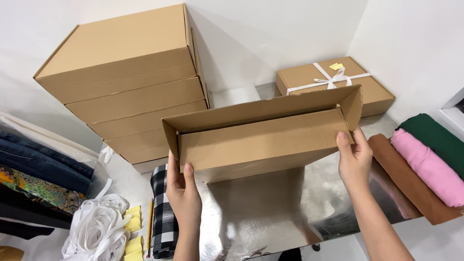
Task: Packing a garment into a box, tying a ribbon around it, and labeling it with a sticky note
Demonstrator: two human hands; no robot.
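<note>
I hold a flat brown cardboard box (261, 140) up over the shiny metal table (251, 212), tilted so its open side faces away and upward. My left hand (182, 193) grips its lower left corner, thumb on the near panel. My right hand (354, 157) grips the right end, thumb pressed on the near panel by the folded side flap. The box looks empty as far as I can see.
A stack of several closed cardboard boxes (130, 82) stands at the back left. A box tied with white ribbon (333, 82) sits back right. Folded pink, brown and green cloths (425, 164) lie right. A black-and-white checked cloth (162, 212), pencil, yellow tags and white ribbon (96, 227) lie left.
</note>
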